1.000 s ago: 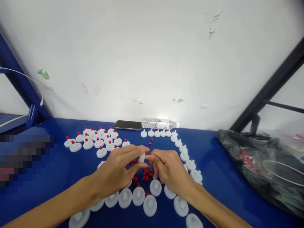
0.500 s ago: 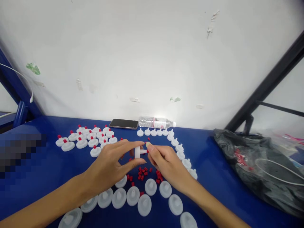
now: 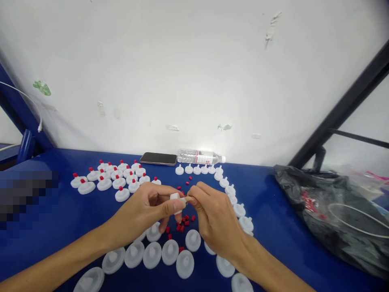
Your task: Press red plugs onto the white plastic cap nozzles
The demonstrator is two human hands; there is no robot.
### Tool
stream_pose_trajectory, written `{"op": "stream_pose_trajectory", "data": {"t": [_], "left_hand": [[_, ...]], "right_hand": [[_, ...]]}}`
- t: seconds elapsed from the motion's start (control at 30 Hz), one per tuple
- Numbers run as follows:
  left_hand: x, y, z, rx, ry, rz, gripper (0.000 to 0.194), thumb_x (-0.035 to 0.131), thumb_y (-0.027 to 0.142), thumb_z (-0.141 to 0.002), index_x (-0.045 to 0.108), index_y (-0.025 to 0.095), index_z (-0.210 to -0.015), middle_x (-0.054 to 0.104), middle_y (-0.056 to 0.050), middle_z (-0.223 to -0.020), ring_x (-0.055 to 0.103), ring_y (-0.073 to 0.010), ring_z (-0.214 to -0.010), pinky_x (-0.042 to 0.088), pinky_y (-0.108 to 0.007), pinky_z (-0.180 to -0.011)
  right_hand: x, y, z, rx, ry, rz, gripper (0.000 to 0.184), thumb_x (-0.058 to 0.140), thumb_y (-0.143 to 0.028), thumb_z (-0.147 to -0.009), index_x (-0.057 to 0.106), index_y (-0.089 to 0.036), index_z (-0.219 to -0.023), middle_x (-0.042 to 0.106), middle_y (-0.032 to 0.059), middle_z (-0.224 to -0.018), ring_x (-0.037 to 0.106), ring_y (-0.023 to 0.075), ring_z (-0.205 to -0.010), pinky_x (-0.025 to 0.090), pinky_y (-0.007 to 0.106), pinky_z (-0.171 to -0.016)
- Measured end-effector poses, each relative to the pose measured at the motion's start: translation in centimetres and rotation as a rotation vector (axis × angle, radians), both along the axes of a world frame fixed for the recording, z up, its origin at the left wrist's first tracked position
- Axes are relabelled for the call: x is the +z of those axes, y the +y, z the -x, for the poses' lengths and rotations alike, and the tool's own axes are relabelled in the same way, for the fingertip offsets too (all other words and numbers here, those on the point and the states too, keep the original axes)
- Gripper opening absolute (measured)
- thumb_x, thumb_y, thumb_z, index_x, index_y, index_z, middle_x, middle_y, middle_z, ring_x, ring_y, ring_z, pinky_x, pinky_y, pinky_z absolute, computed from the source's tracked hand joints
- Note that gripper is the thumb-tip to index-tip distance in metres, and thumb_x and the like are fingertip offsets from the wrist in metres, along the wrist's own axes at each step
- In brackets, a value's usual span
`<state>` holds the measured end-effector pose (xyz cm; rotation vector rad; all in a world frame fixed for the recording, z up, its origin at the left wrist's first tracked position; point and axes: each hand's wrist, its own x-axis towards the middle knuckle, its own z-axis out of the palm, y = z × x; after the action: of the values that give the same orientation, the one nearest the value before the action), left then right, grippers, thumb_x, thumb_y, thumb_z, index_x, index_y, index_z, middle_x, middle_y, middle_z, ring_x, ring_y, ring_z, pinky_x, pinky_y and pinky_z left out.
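Thumb and fingers of the left hand (image 3: 150, 207) gripped a white disc (image 3: 175, 196) by its rim, tipped on edge so that its spout pointed at the right hand (image 3: 217, 217). That right hand was closed in a pinch on the spout's tip; whether it held anything besides could not be told, since the fingertips covered the spot. So the held disc hung over the middle of the blue worktop (image 3: 270, 219), between the two hands and near a loose scatter of red caps (image 3: 182, 228). Well to the left stood a cluster of red-capped discs (image 3: 104, 184), while bare-spouted discs (image 3: 240, 210) curved round the right side and along the near side. Judging by those two groups, the step in hand was probably seating a cap on the spout. Such a move seemed to call for lining cap and spout up, pressing or twisting with the right fingertips, and bracing the disc with the left so it would not slip
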<state>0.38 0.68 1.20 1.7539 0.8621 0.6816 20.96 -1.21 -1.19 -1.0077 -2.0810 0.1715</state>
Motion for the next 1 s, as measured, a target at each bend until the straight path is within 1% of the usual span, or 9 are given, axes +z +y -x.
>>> {"op": "stream_pose_trajectory", "data": {"t": [0.07, 0.13, 0.23, 0.4, 0.57, 0.67, 0.77, 0.9, 1.0], "left_hand": [[0.1, 0.1, 0.0, -0.039, -0.021, 0.101, 0.046, 0.060, 0.059, -0.094, 0.071, 0.015, -0.084, 0.068, -0.003, -0.075, 0.051, -0.0071, -0.047, 0.028, -0.020, -0.042], [0.0, 0.0, -0.1, -0.040, -0.036, 0.072, 0.042, 0.064, 0.056, -0.092, 0.071, 0.015, -0.084, 0.065, -0.002, -0.072, 0.052, -0.0084, -0.051, 0.032, -0.021, -0.046], [-0.2, -0.5, -0.4, 0.006, -0.036, -0.089, 0.031, 0.068, 0.047, -0.091, 0.071, 0.017, -0.084, 0.061, 0.001, -0.071, 0.053, -0.0106, -0.060, 0.040, -0.022, -0.054], [-0.8, -1.3, -0.7, 0.113, 0.080, -0.389, 0.018, 0.068, 0.039, -0.094, 0.074, 0.022, -0.093, 0.057, 0.007, -0.062, 0.046, -0.0092, -0.056, 0.039, -0.021, -0.053], [-2.0, -1.2, -0.2, 0.237, 0.113, -0.760, 0.027, 0.070, 0.038, -0.096, 0.070, 0.024, -0.119, 0.069, 0.005, -0.074, 0.058, -0.0104, -0.061, 0.048, -0.021, -0.060], [-2.7, -1.4, 0.0, 0.271, 0.116, -0.922, 0.032, 0.070, 0.034, -0.097, 0.066, 0.024, -0.127, 0.069, 0.005, -0.075, 0.059, -0.0099, -0.061, 0.051, -0.022, -0.064], [-2.8, -1.6, -0.1, 0.304, 0.113, -0.961, 0.031, 0.070, 0.035, -0.097, 0.067, 0.025, -0.126, 0.066, 0.006, -0.074, 0.055, -0.0082, -0.058, 0.049, -0.021, -0.062], [-2.7, -1.4, -0.2, 0.296, 0.136, -0.884, 0.030, 0.071, 0.037, -0.096, 0.067, 0.025, -0.123, 0.068, 0.007, -0.075, 0.055, -0.0075, -0.056, 0.049, -0.020, -0.058], [-2.6, -0.8, -0.2, 0.273, 0.181, -0.926, 0.027, 0.066, 0.033, -0.098, 0.066, 0.022, -0.123, 0.073, 0.002, -0.088, 0.060, -0.0098, -0.063, 0.055, -0.024, -0.069]], "right_hand": [[0.1, 0.0, -0.2, -0.007, -0.055, -0.084, 0.026, 0.039, -0.012, -0.103, 0.048, -0.020, -0.081, 0.045, -0.0029, -0.076, 0.038, 0.0113, -0.061, 0.026, 0.026, -0.057], [0.0, 0.0, -0.4, -0.007, -0.077, -0.144, 0.025, 0.040, -0.009, -0.102, 0.048, -0.020, -0.081, 0.045, -0.0029, -0.076, 0.037, 0.0115, -0.061, 0.025, 0.026, -0.056], [-0.3, -0.1, -0.3, 0.005, -0.051, -0.165, 0.026, 0.040, -0.007, -0.100, 0.045, -0.021, -0.079, 0.046, -0.0031, -0.073, 0.038, 0.0117, -0.061, 0.028, 0.025, -0.058], [-0.1, -0.5, 0.3, 0.017, 0.012, -0.160, 0.026, 0.040, -0.004, -0.096, 0.041, -0.022, -0.077, 0.045, -0.0045, -0.068, 0.036, 0.0105, -0.055, 0.028, 0.023, -0.055], [0.1, -0.8, 0.6, 0.003, 0.026, -0.132, 0.026, 0.041, -0.003, -0.095, 0.041, -0.022, -0.077, 0.047, -0.0048, -0.067, 0.036, 0.0093, -0.053, 0.027, 0.023, -0.054], [-0.1, -1.0, 0.7, 0.010, 0.062, -0.082, 0.026, 0.040, -0.005, -0.096, 0.039, -0.022, -0.077, 0.047, -0.0049, -0.067, 0.038, 0.0094, -0.054, 0.028, 0.023, -0.055], [-0.3, -1.0, 0.8, 0.021, 0.085, -0.025, 0.024, 0.040, -0.007, -0.097, 0.039, -0.022, -0.078, 0.047, -0.0047, -0.068, 0.040, 0.0098, -0.056, 0.029, 0.023, -0.056], [-0.3, -0.7, 0.7, 0.043, 0.090, 0.063, 0.027, 0.039, -0.014, -0.103, 0.037, -0.022, -0.078, 0.048, -0.0044, -0.069, 0.041, 0.0102, -0.057, 0.029, 0.024, -0.057], [-0.3, -0.3, 0.5, 0.034, 0.059, 0.090, 0.031, 0.039, -0.022, -0.107, 0.037, -0.022, -0.077, 0.046, -0.0047, -0.067, 0.039, 0.0105, -0.056, 0.027, 0.026, -0.056]]}}
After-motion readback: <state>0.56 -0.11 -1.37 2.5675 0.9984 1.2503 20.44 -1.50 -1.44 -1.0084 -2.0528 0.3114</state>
